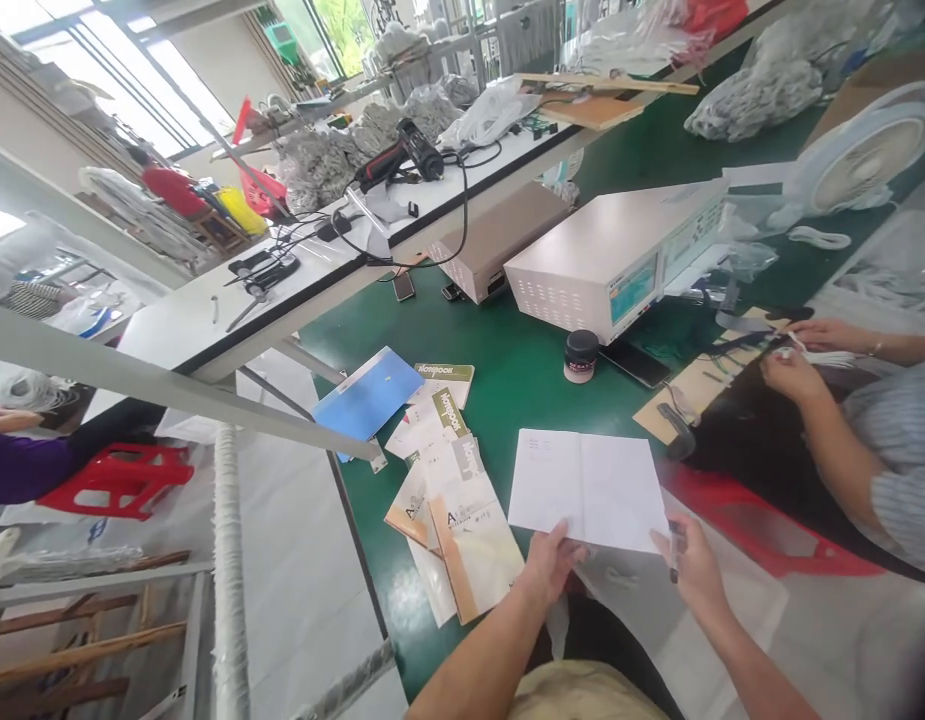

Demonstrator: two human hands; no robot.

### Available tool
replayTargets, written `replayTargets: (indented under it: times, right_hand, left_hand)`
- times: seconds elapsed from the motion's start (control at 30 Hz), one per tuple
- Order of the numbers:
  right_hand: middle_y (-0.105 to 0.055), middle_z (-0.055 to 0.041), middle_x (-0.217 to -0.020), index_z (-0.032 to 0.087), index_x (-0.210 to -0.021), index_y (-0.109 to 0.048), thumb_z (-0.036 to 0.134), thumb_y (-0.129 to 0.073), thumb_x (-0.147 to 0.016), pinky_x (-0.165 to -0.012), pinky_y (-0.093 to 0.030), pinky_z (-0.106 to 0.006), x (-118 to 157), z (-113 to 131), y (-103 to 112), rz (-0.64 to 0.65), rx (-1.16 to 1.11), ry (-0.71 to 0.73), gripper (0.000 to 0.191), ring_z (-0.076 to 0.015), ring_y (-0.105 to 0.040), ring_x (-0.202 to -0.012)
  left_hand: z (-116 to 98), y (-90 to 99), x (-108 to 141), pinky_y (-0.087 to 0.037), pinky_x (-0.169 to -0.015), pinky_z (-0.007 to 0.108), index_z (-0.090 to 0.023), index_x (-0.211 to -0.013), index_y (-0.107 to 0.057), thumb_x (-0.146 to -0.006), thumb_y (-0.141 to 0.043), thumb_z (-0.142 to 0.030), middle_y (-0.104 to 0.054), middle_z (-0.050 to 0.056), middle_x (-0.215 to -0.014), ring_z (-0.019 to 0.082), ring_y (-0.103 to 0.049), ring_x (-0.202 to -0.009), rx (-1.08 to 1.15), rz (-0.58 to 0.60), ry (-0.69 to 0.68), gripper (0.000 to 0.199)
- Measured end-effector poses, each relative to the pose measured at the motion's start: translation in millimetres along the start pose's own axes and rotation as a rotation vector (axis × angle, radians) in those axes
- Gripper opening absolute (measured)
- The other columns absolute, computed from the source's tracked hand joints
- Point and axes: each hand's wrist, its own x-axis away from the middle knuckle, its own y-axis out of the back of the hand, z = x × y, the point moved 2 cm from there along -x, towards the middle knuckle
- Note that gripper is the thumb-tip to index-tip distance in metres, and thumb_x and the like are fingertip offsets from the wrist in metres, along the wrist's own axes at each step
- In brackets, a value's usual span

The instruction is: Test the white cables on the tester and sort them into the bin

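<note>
An open notebook (589,488) with white pages lies partly on the green table and reaches past its edge. A few faint lines of writing show at its upper left. My left hand (553,562) grips the notebook's lower edge near the middle. At the lower right corner, my right hand (691,560) is closed round a dark pen (673,556) and touches the page. To the left lie several notebooks (477,540) in a loose pile, with a blue folder (372,392) behind them.
A black-lidded jar (581,356) and a phone (634,363) are beyond the notebook. A boxy instrument (619,260) stands behind them. At the right, another person's hands (796,375) work over a wooden board (702,385). A metal post (229,570) rises at left.
</note>
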Motion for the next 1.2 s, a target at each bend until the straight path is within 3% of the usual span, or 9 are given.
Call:
replayTargets:
  times: [0.1, 0.17, 0.23, 0.3, 0.4, 0.6, 0.93, 1.2]
  right_hand:
    - [-0.056, -0.005, -0.098, 0.021, -0.101, -0.052, 0.055, -0.068, -0.057, -0.073, -0.048, -0.039, 7, -4, -9, 0.038, -0.107, -0.068, 0.058, -0.0242, -0.057, -0.08]
    - [-0.055, -0.0046, -0.099, 0.023, -0.101, -0.052, 0.054, -0.068, -0.06, -0.068, -0.051, -0.037, 14, -5, -18, 0.078, -0.196, -0.089, 0.054, -0.0247, -0.057, -0.084]
    - [-0.053, -0.0043, -0.103, 0.024, -0.1, -0.052, 0.053, -0.067, -0.065, -0.064, -0.054, -0.034, 24, -8, -29, 0.082, -0.33, -0.126, 0.048, -0.026, -0.056, -0.092]
    - [-0.052, -0.0029, -0.104, 0.025, -0.099, -0.053, 0.052, -0.069, -0.066, -0.065, -0.056, -0.033, 32, -13, -40, 0.043, -0.498, -0.205, 0.046, -0.0263, -0.054, -0.098]
    - [-0.054, -0.0006, -0.101, 0.025, -0.095, -0.056, 0.048, -0.074, -0.063, -0.069, -0.056, -0.032, 38, -23, -54, 0.015, -0.681, -0.344, 0.044, -0.0246, -0.056, -0.095]
    - [-0.061, 0.0004, -0.093, 0.025, -0.089, -0.06, 0.043, -0.074, -0.063, -0.067, -0.055, -0.031, 36, -35, -59, 0.037, -0.725, -0.413, 0.035, -0.0232, -0.059, -0.088]
    - [-0.062, 0.0007, -0.093, 0.025, -0.09, -0.059, 0.044, -0.073, -0.065, -0.066, -0.055, -0.028, 33, -43, -62, 0.067, -0.7, -0.434, 0.034, -0.0212, -0.059, -0.087]
    - [-0.061, 0.0007, -0.089, 0.024, -0.09, -0.059, 0.045, -0.074, -0.064, -0.068, -0.056, -0.032, 34, -35, -58, 0.047, -0.658, -0.402, 0.037, -0.0209, -0.06, -0.079]
  left_hand:
    - [-2, 3.9, -2, -0.054, -0.068, 0.032, -0.011, -0.099, -0.063, -0.07, -0.071, -0.038, -0.07, 0.011, -0.094, 0.021, -0.066, -0.077, -0.2, -0.12, -0.171, 0.04]
    - [-10, 5.5, 0, -0.053, -0.078, 0.034, -0.012, -0.099, -0.066, -0.079, -0.063, -0.036, -0.07, 0.012, -0.099, 0.023, -0.065, -0.088, -0.481, -0.144, -0.415, 0.031]
    - [-17, 3.0, 4, -0.049, -0.091, 0.037, -0.017, -0.11, -0.065, -0.086, -0.052, -0.025, -0.066, 0.012, -0.112, 0.023, -0.061, -0.104, -0.9, -0.077, -0.76, 0.029]
    - [-19, -1.4, 7, -0.045, -0.096, 0.039, -0.025, -0.123, -0.058, -0.086, -0.047, -0.014, -0.061, 0.008, -0.124, 0.023, -0.055, -0.113, -1.325, 0.021, -1.065, 0.04]
    - [-13, -5.2, 4, -0.048, -0.088, 0.039, -0.032, -0.12, -0.059, -0.082, -0.052, -0.009, -0.063, 0.004, -0.122, 0.025, -0.055, -0.112, -1.754, 0.053, -1.282, 0.045]
    - [0, -4.7, -7, -0.045, -0.081, 0.039, -0.032, -0.113, -0.063, -0.081, -0.059, -0.018, -0.063, 0.002, -0.12, 0.027, -0.053, -0.11, -2.009, 0.068, -1.364, 0.035]
    - [-5, -5.5, -8, -0.042, -0.083, 0.039, -0.033, -0.112, -0.062, -0.083, -0.057, -0.022, -0.062, -0.001, -0.122, 0.026, -0.051, -0.11, -2.015, 0.102, -1.295, 0.031]
    - [-11, -12.4, -2, -0.042, -0.084, 0.041, -0.031, -0.116, -0.061, -0.082, -0.054, -0.015, -0.061, 0.006, -0.122, 0.028, -0.051, -0.111, -2.028, 0.17, -1.187, 0.038]
